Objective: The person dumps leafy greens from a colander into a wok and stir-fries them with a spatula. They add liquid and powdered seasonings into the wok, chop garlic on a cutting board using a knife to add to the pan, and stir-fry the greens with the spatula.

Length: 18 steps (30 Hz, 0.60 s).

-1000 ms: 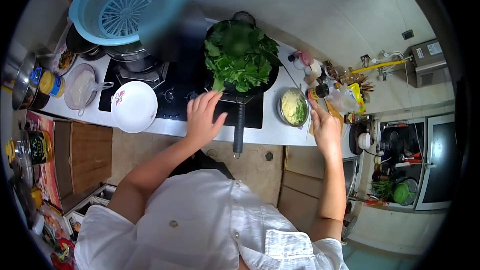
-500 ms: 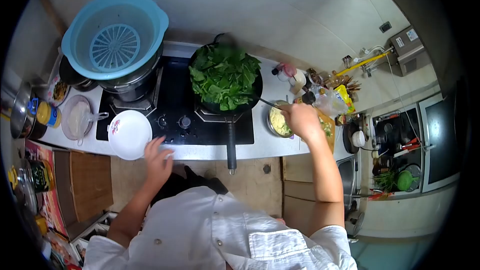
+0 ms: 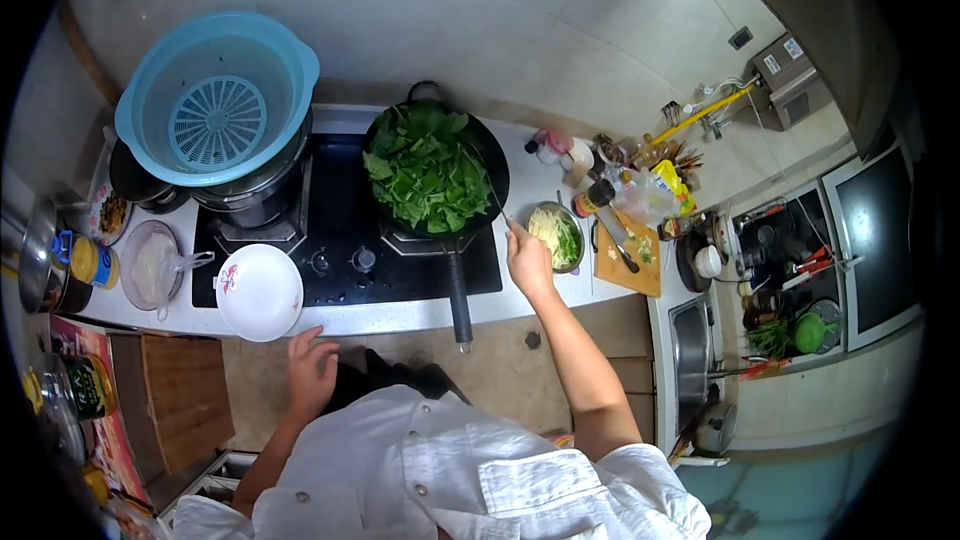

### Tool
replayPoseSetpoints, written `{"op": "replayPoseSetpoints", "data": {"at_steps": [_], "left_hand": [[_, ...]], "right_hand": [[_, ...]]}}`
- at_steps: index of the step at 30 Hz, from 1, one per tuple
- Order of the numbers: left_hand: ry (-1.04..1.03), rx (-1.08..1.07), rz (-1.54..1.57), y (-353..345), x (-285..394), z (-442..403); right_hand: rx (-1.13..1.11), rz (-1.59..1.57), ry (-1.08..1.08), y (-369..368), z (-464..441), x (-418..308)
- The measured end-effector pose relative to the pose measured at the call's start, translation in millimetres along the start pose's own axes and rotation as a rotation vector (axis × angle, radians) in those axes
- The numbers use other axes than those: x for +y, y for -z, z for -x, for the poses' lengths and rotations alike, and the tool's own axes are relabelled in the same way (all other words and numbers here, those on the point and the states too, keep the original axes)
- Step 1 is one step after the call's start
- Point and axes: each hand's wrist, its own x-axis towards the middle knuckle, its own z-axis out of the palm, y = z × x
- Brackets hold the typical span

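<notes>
I see leafy greens [image 3: 430,175] already in the wok [image 3: 492,150], hardly wilted, with right hand [image 3: 530,260] grasping long-handled utensil [image 3: 497,200] beside it and left hand [image 3: 312,372] loosely open, left of it.

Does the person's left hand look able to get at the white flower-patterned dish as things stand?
Probably yes: the left hand appears to hold nothing, its fingers are close to the near rim of the white dish, and nothing visible blocks the way.
</notes>
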Motion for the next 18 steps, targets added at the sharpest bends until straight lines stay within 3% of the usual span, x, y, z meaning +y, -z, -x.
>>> {"op": "replayPoseSetpoints", "data": {"at_steps": [4, 8, 11, 15, 18], "left_hand": [[-0.004, -0.008, 0.008, -4, -6, 2], [-0.014, -0.034, 0.034, -5, -8, 2], [-0.006, -0.072, 0.035, -8, -9, -1], [-0.045, -0.035, 0.034, -6, -7, -2], [-0.004, -0.010, 0.049, -7, -20, 7]], "right_hand": [[-0.036, 0.194, 0.088, 4, 40, -2], [-0.212, 0.662, 0.328, -34, 61, 7], [-0.247, 0.735, 0.345, -31, 46, 17], [-0.011, 0.488, 0.332, 58, 17, -17], [0.045, 0.390, 0.302, 71, 1, -53]]}}
